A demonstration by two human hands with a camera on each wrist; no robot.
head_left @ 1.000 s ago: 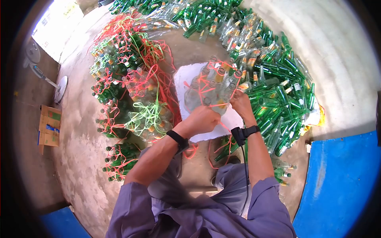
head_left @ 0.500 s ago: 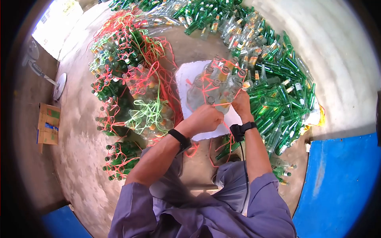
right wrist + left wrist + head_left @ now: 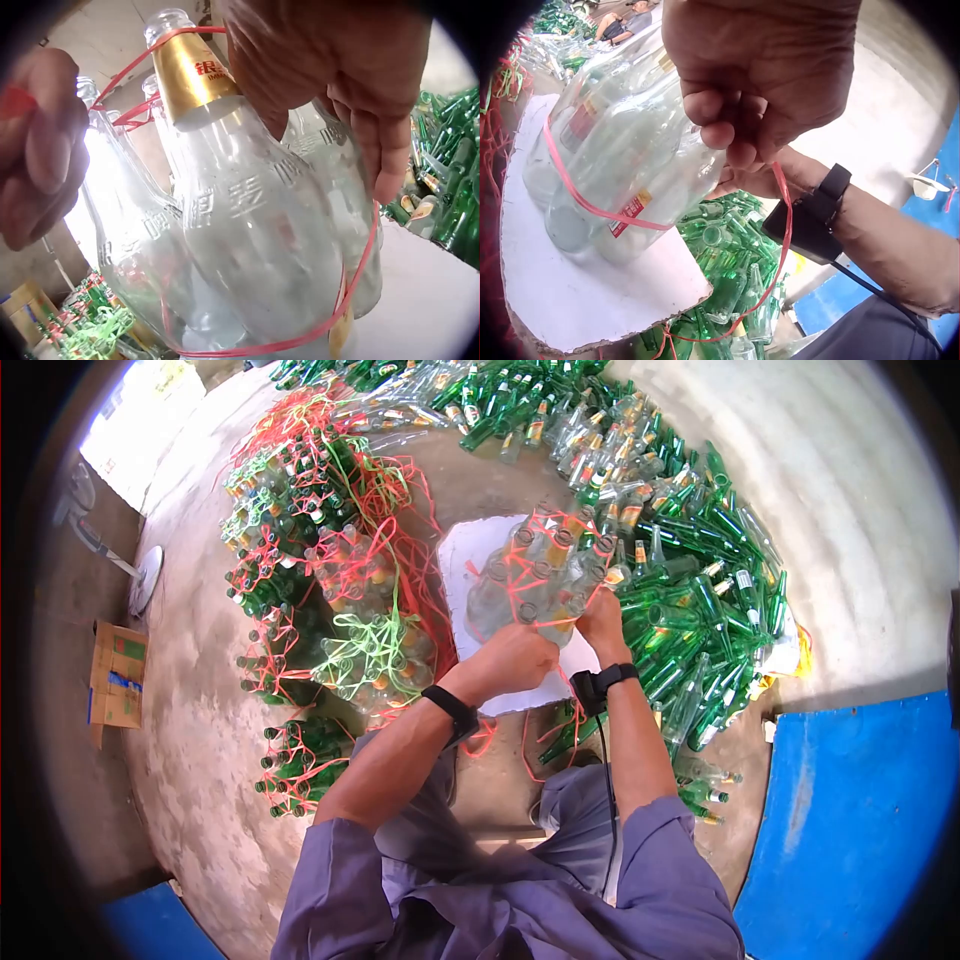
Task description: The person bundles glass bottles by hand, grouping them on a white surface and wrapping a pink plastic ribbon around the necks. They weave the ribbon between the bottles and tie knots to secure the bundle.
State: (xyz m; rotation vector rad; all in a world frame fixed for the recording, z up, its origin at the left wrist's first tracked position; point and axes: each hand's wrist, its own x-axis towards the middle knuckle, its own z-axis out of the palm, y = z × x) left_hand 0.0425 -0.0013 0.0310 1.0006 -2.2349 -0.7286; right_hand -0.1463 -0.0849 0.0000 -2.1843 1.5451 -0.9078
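A bundle of clear bottles (image 3: 540, 570) stands on a white board (image 3: 460, 560), with red strap (image 3: 262, 349) round the bodies and laced between the necks. The left hand (image 3: 510, 658) pinches the red strap (image 3: 782, 187) at the near side of the bundle, fingers curled; a loose end hangs from it. At the right side of the bundle is the right hand (image 3: 602, 622), its fingers reaching down by the necks in the right wrist view; strap runs from a gold-labelled neck (image 3: 195, 75) to that hand. Its fingertips are partly hidden.
Green and clear loose bottles (image 3: 690, 610) are heaped right and beyond. Strapped bundles (image 3: 370, 660) stand at left beside tangled red strap (image 3: 415, 560). A cardboard box (image 3: 122, 675), a fan (image 3: 148, 580) and blue panels (image 3: 860, 810) lie farther out.
The right hand and forearm have shifted slightly left and now lie closer against the bundle's side. The left hand keeps its hold on the strap beside the bundle.
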